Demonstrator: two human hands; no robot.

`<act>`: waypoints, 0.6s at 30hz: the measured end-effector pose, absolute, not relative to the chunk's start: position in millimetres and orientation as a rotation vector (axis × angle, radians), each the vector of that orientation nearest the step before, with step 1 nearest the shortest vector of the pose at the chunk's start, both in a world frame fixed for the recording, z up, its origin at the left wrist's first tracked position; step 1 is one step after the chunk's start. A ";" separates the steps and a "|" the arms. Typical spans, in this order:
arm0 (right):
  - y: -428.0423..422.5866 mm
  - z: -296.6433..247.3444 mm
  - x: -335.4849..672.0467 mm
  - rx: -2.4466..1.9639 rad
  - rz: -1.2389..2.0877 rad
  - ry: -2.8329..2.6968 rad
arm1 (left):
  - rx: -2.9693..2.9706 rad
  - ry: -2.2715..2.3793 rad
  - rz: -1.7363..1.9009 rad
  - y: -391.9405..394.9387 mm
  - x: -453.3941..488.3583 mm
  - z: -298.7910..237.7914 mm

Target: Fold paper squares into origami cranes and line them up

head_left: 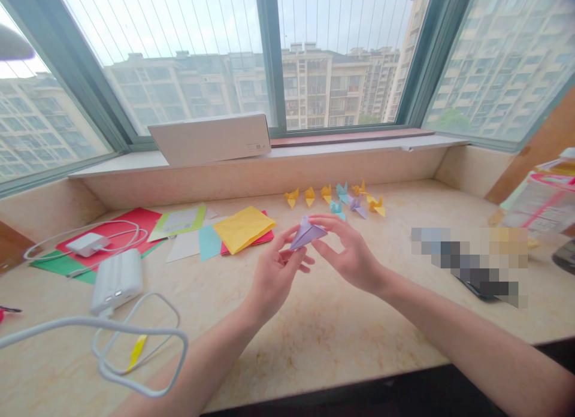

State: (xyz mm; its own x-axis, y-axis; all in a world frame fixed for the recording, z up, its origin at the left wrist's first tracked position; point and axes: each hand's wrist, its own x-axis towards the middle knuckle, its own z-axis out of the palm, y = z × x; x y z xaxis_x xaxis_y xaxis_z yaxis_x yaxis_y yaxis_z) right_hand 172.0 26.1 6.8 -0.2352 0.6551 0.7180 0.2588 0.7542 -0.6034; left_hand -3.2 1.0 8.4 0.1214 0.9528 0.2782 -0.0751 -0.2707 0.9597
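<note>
Between both hands, above the marble counter, is a folded piece of purple origami paper point(308, 233) with pointed tips. My left hand point(277, 272) pinches its lower left side between thumb and fingers. From the right, my right hand point(348, 249) has its index finger at the top edge and its thumb by the right point, closed on the same piece. Just beyond my hands stand several small folded paper cranes: yellow ones such as this crane point(291, 198), blue ones such as this crane point(342, 192), and a purple crane point(358, 206).
Left of my hands lie yellow paper point(244, 228), red paper point(135, 222) and other coloured sheets. A white power bank point(117, 280), a charger point(88, 244) and looping white cable point(148, 330) occupy the left. A white box point(211, 140) stands on the sill; a plastic container point(543, 201) is right.
</note>
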 end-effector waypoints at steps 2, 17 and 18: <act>26.7 6.3 171.9 -0.708 0.476 -1.803 | 1.444 0.889 1.323 -0.1 -3.8 9.7; 31.2 0.6 171.8 -0.818 0.612 -1.614 | 1.469 0.972 1.245 4.7 -4.1 3.9; 32.6 -1.1 172.1 -0.804 0.619 -1.597 | 1.479 0.966 1.220 4.0 -3.8 4.3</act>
